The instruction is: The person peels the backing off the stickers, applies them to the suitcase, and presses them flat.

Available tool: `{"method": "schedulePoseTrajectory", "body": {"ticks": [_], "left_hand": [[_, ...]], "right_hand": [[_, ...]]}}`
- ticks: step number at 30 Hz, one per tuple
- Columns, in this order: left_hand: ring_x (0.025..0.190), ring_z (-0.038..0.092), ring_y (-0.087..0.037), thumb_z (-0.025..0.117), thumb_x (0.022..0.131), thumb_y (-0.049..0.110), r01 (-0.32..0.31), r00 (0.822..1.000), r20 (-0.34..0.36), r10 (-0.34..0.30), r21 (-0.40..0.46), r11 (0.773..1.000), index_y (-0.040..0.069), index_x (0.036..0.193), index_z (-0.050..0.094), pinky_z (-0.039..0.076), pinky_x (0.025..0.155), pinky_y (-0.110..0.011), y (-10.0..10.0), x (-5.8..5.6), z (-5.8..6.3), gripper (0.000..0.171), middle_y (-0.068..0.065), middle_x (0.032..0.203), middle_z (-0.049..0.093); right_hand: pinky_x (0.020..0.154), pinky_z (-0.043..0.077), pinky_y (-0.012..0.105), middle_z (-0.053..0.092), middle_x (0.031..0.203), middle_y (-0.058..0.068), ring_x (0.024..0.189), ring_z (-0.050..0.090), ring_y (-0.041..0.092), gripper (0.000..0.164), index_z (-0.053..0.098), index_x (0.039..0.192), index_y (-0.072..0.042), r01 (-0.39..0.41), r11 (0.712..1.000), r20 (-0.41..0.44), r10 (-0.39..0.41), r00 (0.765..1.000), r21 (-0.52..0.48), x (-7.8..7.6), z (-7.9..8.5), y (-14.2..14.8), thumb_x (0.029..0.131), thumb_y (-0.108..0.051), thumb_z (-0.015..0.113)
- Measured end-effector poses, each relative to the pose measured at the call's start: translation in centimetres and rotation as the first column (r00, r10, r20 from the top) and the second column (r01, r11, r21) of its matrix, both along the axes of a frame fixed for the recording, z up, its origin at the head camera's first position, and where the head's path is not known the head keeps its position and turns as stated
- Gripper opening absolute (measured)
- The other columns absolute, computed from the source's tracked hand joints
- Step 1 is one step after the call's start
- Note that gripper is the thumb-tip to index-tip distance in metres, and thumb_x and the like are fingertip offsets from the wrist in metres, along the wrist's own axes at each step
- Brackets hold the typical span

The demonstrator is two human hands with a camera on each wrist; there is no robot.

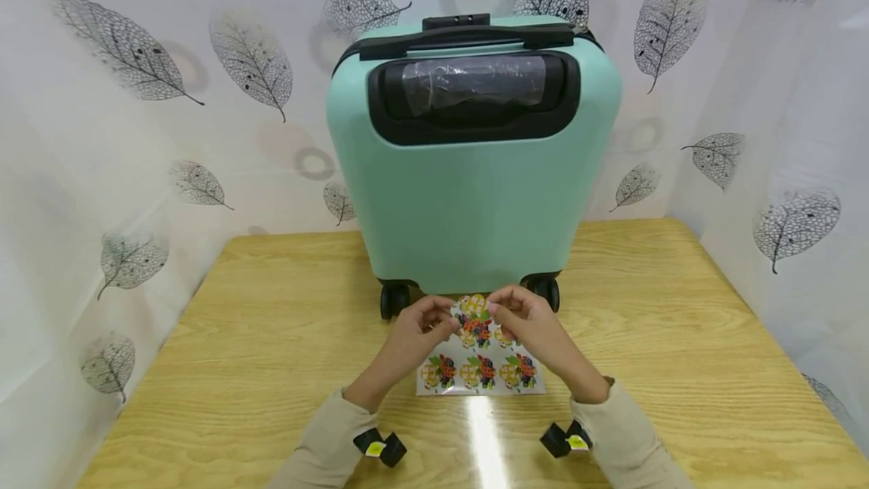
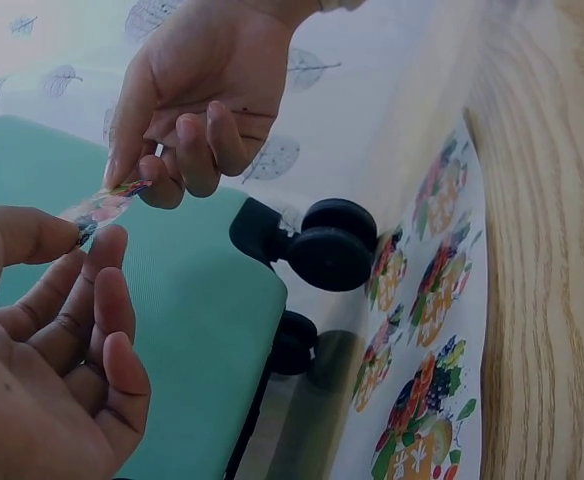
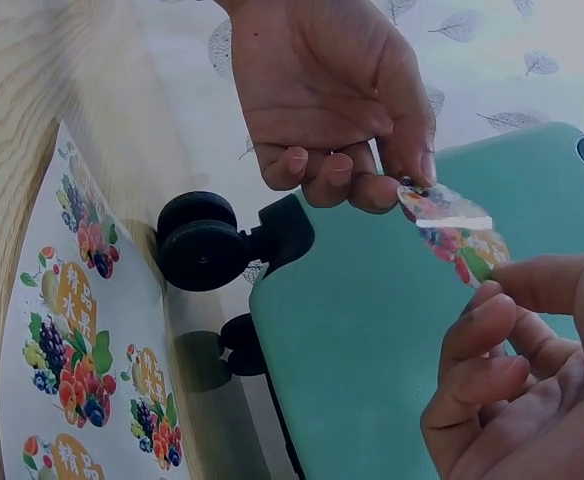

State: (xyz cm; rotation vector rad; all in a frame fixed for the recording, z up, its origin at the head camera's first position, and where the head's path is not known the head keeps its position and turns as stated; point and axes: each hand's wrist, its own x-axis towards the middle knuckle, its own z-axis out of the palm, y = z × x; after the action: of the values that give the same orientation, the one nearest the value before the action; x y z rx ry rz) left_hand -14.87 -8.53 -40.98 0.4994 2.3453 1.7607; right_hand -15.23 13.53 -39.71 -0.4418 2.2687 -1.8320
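Both hands hold one peeled sticker (image 3: 452, 228), printed with colourful fruit, stretched between them above the table. My left hand (image 1: 417, 334) pinches its left edge between thumb and fingertips; the other fingers curl loosely. On the opposite edge, my right hand (image 1: 532, 327) pinches with thumb and forefinger. Under the hands lies a white sticker sheet (image 1: 448, 389) with several more fruit stickers, partly covered by the hands in the head view. Directly behind stands a mint-green suitcase (image 1: 468, 210), upright on its wheels.
The suitcase's black wheels (image 1: 394, 300) stand on the wooden table (image 1: 271, 368) just beyond the hands. A black handle (image 1: 468, 38) tops the case, with plastic film over the recess below. A leaf-patterned curtain (image 1: 258, 142) hangs behind and at both sides.
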Motion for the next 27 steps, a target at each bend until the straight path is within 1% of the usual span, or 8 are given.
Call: {"method": "schedulePoseTrajectory", "body": {"ticks": [5, 8, 13, 16, 19, 21, 24, 27], "left_hand": [[0.073, 0.061, -0.011, 0.055, 0.097, 0.012, 0.012, 1.0, 0.016, -0.013, 0.016, 1.0, 0.001, 0.118, 0.058, 0.052, 0.067, -0.036, 0.07, -0.05, -0.14, 0.024, -0.022, 0.092, 0.069], [0.077, 0.065, -0.022, 0.053, 0.097, 0.011, 0.017, 0.999, 0.043, -0.018, 0.02, 1.0, 0.002, 0.118, 0.056, 0.053, 0.07, -0.042, 0.13, -0.11, -0.21, 0.023, -0.022, 0.091, 0.071], [0.083, 0.065, -0.034, 0.051, 0.097, 0.012, 0.008, 0.998, 0.067, -0.008, 0.003, 1.0, 0.003, 0.114, 0.055, 0.053, 0.072, -0.043, 0.16, -0.07, -0.03, 0.02, -0.02, 0.09, 0.072], [0.08, 0.065, -0.031, 0.05, 0.098, 0.012, -0.003, 0.998, 0.063, 0.004, -0.018, 1.0, 0.003, 0.11, 0.056, 0.052, 0.068, -0.036, 0.08, 0.05, 0.28, 0.016, -0.019, 0.088, 0.072], [0.071, 0.06, -0.019, 0.051, 0.098, 0.011, -0.01, 1.0, 0.029, 0.011, -0.042, 0.999, 0.004, 0.106, 0.057, 0.046, 0.061, -0.027, -0.04, 0.13, 0.42, 0.013, -0.02, 0.086, 0.069], [0.065, 0.053, -0.012, 0.054, 0.097, 0.013, -0.017, 1.0, -0.006, 0.017, -0.057, 0.998, 0.005, 0.105, 0.059, 0.04, 0.058, -0.022, -0.06, 0.16, 0.47, 0.012, -0.018, 0.084, 0.065], [0.062, 0.044, -0.007, 0.058, 0.096, 0.017, -0.033, 0.998, -0.048, 0.029, -0.077, 0.997, 0.006, 0.102, 0.061, 0.037, 0.059, -0.021, 0.01, 0.17, 0.46, 0.012, -0.012, 0.082, 0.06], [0.062, 0.042, -0.007, 0.06, 0.096, 0.018, -0.039, 0.998, -0.06, 0.034, -0.081, 0.996, 0.007, 0.1, 0.062, 0.036, 0.059, -0.021, 0.13, 0.14, 0.35, 0.012, -0.007, 0.081, 0.058]], "right_hand": [[0.05, 0.04, 0.025, 0.051, 0.077, 0.002, 0.056, 0.044, 0.006, 0.023, 0.056, 0.112, 0.0, -0.007, 1.0, -0.002, 0.007, 1.0, 0.02, 0.01, 0.01, -0.01, 0.101, -0.019, 0.05], [0.049, 0.039, 0.026, 0.049, 0.076, 0.004, 0.055, 0.042, 0.008, 0.024, 0.056, 0.112, 0.0, -0.007, 0.999, 0.001, 0.007, 1.0, 0.033, -0.03, 0.0, -0.02, 0.101, -0.02, 0.051], [0.049, 0.038, 0.026, 0.051, 0.08, 0.006, 0.055, 0.041, 0.009, 0.024, 0.056, 0.112, 0.0, -0.01, 0.999, 0.015, 0.01, 1.0, 0.043, -0.13, -0.05, -0.02, 0.101, -0.021, 0.051], [0.049, 0.039, 0.026, 0.051, 0.08, 0.005, 0.055, 0.042, 0.009, 0.023, 0.056, 0.11, 0.0, -0.016, 0.999, 0.013, 0.016, 1.0, 0.045, -0.15, -0.07, 0.0, 0.101, -0.019, 0.05], [0.048, 0.039, 0.026, 0.05, 0.077, 0.005, 0.054, 0.041, 0.009, 0.022, 0.057, 0.109, 0.0, -0.024, 0.998, 0.01, 0.023, 1.0, 0.05, -0.15, -0.13, 0.11, 0.101, -0.019, 0.051], [0.048, 0.039, 0.028, 0.049, 0.074, 0.003, 0.054, 0.041, 0.009, 0.022, 0.057, 0.109, 0.0, -0.03, 0.998, 0.013, 0.03, 0.999, 0.061, -0.18, -0.21, 0.18, 0.101, -0.02, 0.051], [0.049, 0.04, 0.03, 0.048, 0.072, 0.003, 0.054, 0.041, 0.008, 0.024, 0.058, 0.109, -0.002, -0.044, 0.995, 0.005, 0.044, 0.999, 0.09, -0.22, -0.4, 0.26, 0.101, -0.023, 0.051], [0.049, 0.041, 0.031, 0.048, 0.072, 0.002, 0.054, 0.041, 0.01, 0.024, 0.059, 0.11, -0.002, -0.056, 0.994, -0.008, 0.057, 0.998, 0.099, -0.24, -0.48, 0.27, 0.101, -0.023, 0.051]]}}
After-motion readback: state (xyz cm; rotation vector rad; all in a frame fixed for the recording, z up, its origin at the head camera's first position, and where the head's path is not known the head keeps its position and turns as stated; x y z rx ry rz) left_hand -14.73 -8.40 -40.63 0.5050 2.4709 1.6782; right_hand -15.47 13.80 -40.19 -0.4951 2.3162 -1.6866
